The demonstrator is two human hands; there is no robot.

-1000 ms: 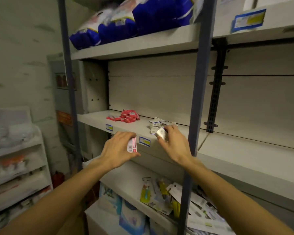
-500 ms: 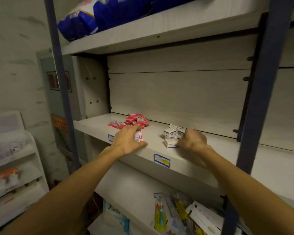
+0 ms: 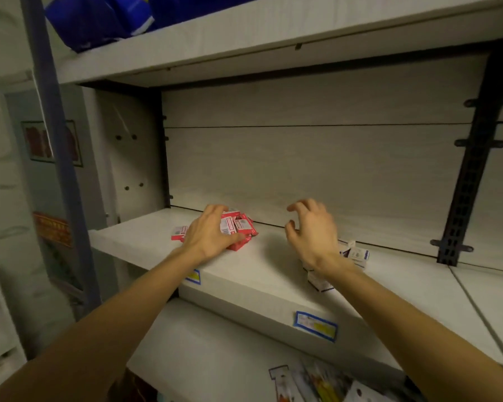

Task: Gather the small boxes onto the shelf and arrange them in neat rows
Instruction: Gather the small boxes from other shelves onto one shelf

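Red boxes [image 3: 238,227] — heaped, unsorted, covered by left hand [image 3: 211,235] | white boxes [image 3: 356,253] — scattered | right hand [image 3: 311,230] spread, empty | rows not yet formed on shelf [image 3: 262,274]

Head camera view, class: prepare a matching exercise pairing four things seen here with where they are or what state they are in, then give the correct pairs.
Things:
1. red boxes
2. white boxes
3. right hand
4. blue packs

Places or states:
A. on the top shelf
B. open, fingers curled, holding nothing
C. heaped under the left hand
D. loose on the shelf beside the right wrist

Pairs: 1-C, 2-D, 3-B, 4-A
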